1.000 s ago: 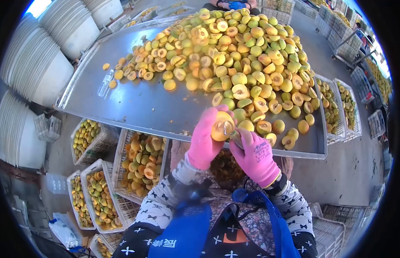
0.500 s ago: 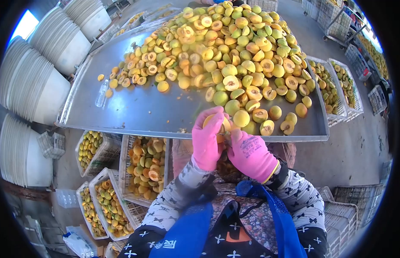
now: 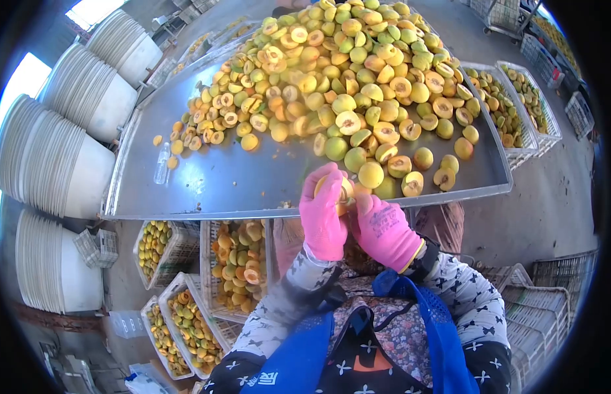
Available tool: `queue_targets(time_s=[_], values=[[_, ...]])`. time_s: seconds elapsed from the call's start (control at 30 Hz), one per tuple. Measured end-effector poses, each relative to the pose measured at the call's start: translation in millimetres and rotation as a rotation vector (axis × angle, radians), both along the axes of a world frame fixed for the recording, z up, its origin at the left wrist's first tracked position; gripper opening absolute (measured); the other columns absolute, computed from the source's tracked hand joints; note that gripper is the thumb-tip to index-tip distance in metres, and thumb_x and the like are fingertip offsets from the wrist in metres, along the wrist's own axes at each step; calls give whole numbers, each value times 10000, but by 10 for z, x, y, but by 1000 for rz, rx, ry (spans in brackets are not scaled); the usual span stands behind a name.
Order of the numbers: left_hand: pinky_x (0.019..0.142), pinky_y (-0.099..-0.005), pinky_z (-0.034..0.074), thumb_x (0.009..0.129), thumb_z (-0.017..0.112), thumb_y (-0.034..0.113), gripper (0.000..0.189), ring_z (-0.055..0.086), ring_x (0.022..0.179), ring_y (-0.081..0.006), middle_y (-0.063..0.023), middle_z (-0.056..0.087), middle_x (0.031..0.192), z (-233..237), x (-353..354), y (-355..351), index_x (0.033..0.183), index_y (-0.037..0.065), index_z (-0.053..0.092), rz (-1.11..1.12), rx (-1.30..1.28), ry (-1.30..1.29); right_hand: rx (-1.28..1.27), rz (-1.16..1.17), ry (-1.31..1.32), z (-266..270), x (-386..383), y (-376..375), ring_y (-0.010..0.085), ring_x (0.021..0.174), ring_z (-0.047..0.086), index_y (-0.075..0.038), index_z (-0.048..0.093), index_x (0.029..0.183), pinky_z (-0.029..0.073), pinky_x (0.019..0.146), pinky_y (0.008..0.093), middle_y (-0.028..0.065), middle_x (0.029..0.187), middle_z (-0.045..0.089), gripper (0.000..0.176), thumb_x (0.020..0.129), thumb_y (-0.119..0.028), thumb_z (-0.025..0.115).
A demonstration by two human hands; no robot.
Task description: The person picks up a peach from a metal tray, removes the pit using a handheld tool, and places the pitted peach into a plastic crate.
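In a pink glove, my left hand [image 3: 324, 213] is closed around a yellow peach [image 3: 346, 190], just over the table's near edge. My right hand [image 3: 387, 231], gloved in pink too, is closed with thumb and fingers bunched against the lower right of that fruit. Whatever the right fingers pinch is hidden by the glove. Just beyond my hands lie whole and halved peaches, among them a round one [image 3: 370, 175] and a cut half with a brown-red centre [image 3: 412, 184]. They border a large heap of peaches [image 3: 358, 79] on the metal table [image 3: 240, 190].
A clear plastic bottle [image 3: 162, 164] lies at the table's left. Crates of peaches stand below the near edge [image 3: 238, 262], at lower left [image 3: 194, 328] and at right [image 3: 509, 125]. Stacked white tubs [image 3: 69, 157] line the left; more crates [image 3: 535, 322] stand at lower right.
The view has turned slightly, so table and crates sit further right and tilt a little. Both hands stay together at the peach, with only a small shift of the fingers.
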State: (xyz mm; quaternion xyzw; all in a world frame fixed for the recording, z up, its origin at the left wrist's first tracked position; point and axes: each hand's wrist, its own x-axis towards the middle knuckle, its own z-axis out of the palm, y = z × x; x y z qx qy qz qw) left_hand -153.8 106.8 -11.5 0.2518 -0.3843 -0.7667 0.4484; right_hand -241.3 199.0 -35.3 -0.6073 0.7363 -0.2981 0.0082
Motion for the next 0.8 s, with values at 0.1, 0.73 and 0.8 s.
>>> queue_targets(time_s=[0.1, 0.73, 0.8], values=[[794, -294, 539, 943, 646, 141, 279, 645, 928, -178, -94, 639, 1005, -12, 21, -24, 1180, 25, 554, 2, 2, -48, 81, 37, -112, -86, -5, -69, 351, 708, 652, -25, 511, 1029, 505, 618, 462, 143, 788, 634, 256, 896, -220, 609], [830, -321, 533, 1054, 431, 382, 455, 622, 966, -191, -146, 647, 1058, -209, 67, -112, 1217, -27, 546, 58, -558, -408, -40, 122, -259, -216, -14, -30, 409, 652, 631, -16, 487, 961, 484, 564, 505, 186, 703, 624, 270, 834, -192, 648], [790, -329, 537, 1046, 453, 382, 450, 621, 957, -193, -147, 647, 1050, -25, 99, -113, 1178, -35, 563, -72, -50, -220, -3, 139, -327, -264, 60, -11, 400, 708, 644, -8, 505, 1022, 505, 617, 495, 195, 758, 639, 343, 821, -227, 676]])
